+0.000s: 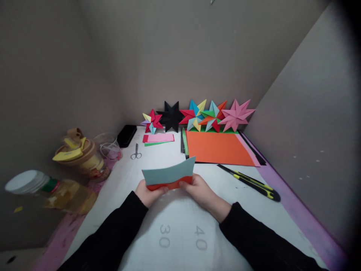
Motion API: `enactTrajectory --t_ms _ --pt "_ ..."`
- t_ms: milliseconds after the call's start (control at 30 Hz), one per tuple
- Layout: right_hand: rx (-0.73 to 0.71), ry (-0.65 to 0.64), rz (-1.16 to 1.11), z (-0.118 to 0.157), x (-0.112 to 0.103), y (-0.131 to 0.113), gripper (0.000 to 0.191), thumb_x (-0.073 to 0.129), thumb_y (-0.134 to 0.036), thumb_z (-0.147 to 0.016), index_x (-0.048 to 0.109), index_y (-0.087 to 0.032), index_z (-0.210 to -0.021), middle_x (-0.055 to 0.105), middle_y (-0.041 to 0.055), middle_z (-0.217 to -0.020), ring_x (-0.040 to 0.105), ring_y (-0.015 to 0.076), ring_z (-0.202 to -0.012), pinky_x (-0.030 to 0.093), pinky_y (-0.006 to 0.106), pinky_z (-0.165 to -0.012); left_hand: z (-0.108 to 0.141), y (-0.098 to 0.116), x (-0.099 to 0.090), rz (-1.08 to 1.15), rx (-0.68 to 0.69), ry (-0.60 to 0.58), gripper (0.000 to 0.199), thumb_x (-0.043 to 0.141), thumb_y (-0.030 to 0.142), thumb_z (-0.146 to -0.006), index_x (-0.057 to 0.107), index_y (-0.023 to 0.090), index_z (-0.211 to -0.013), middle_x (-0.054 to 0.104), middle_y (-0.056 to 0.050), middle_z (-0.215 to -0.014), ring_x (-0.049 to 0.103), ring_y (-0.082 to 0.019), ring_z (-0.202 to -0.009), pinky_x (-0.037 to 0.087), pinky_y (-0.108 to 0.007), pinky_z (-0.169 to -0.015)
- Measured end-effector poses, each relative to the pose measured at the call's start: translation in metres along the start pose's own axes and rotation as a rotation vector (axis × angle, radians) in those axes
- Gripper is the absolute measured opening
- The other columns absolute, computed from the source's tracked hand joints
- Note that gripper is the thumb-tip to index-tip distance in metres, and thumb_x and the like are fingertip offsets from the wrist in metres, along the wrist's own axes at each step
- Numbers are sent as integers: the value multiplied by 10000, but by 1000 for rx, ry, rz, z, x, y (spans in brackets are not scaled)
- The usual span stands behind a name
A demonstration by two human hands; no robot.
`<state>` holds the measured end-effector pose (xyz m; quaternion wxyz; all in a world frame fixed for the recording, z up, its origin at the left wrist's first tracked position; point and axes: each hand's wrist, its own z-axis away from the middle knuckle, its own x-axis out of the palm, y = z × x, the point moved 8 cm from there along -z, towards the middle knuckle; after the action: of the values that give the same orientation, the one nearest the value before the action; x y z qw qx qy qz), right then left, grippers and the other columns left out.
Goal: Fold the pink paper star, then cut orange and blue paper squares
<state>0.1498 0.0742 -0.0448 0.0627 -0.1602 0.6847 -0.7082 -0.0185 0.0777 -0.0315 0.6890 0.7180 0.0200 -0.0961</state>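
Note:
Both hands hold up sheets of paper above the white mat, near the middle of the view. A light blue sheet (169,172) rises behind a strip of orange-red paper (172,184) along the lower edge, and the blue sheet curves slightly. My left hand (150,194) grips the lower left corner, its thumb on the orange-red paper. At the lower right, my right hand (199,190) pinches the papers, thumb in front. The fingers behind the sheets are hidden.
Folded paper stars (172,116) lean on the back wall. An orange sheet stack (220,148), a cutter knife (251,182), small scissors (136,152), paper strips (159,138) and a black case (126,135) surround the hands. A jar (67,195) and a cup (87,158) stand left.

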Motion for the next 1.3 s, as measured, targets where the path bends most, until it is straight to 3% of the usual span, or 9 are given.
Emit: enactTrajectory --t_ms 167,300,400,533,667,867,1067,1167,1300 --pt "23 105 -28 -3 -17 9 319 610 -390 -796 614 -176 -1033 694 72 -942 642 213 -835 488 360 -787 -2 -22 -9 8 -147 53 393 704 491 -646 680 129 -795 708 -43 -651 622 -169 -547 469 -263 -522" --pt "35 220 501 -6 -40 6 279 520 -427 -825 623 -168 -816 662 34 -746 593 184 -673 437 275 -581 -8 -28 -18 -188 -204 23 451 556 578 -745 529 177 -541 454 60 -355 389 -92 -332 276 -213 -383" --pt "57 234 846 -7 -48 1 275 489 -376 -825 580 -182 -654 588 4 -607 517 155 -576 333 250 -511 -13 -19 -34 -434 -179 65 473 451 525 -824 481 194 -489 483 36 -370 437 -114 -370 323 -230 -434" --pt "98 244 1008 -7 -51 -2 283 524 -351 -798 538 -196 -562 527 5 -527 428 140 -506 228 266 -498 -4 24 -28 -855 265 133 308 458 361 -857 635 190 -671 645 -29 -591 583 -169 -594 428 -268 -609" --pt "119 229 1121 -9 -49 0 290 510 -359 -817 546 -201 -576 561 23 -555 444 146 -522 209 273 -506 41 23 45 -907 775 -352 354 473 302 -860 602 183 -1167 668 -100 -1159 558 -271 -1136 403 -398 -960" --pt "155 199 1229 -12 -52 3 303 503 -395 -838 566 -199 -616 598 41 -603 506 169 -570 228 282 -508 53 -36 75 -1080 595 -540 520 489 381 -864 469 130 -1319 512 -159 -1352 434 -320 -1277 399 -473 -993" --pt "-33 233 1339 13 -29 -17 208 455 -235 -877 606 -147 -988 654 135 -911 586 250 -840 421 340 -685 51 -25 73 -1163 512 -533 558 510 297 -829 444 95 -1345 438 -150 -1406 446 -302 -1272 420 -454 -992" --pt "-306 -45 1338 36 15 -12 329 437 -179 -875 561 -128 -1176 614 150 -1152 542 260 -1074 435 395 -908 51 -18 75 -1204 431 -549 567 494 309 -840 425 102 -1363 420 -125 -1418 436 -289 -1282 423 -461 -994" --pt "-284 -213 1394 54 29 12 542 538 -247 -840 432 -71 -1342 460 167 -1384 404 314 -1286 376 484 -1029 52 -11 76 -1257 316 -584 569 453 332 -867 395 104 -1384 381 -101 -1437 397 -266 -1311 404 -449 -1024"
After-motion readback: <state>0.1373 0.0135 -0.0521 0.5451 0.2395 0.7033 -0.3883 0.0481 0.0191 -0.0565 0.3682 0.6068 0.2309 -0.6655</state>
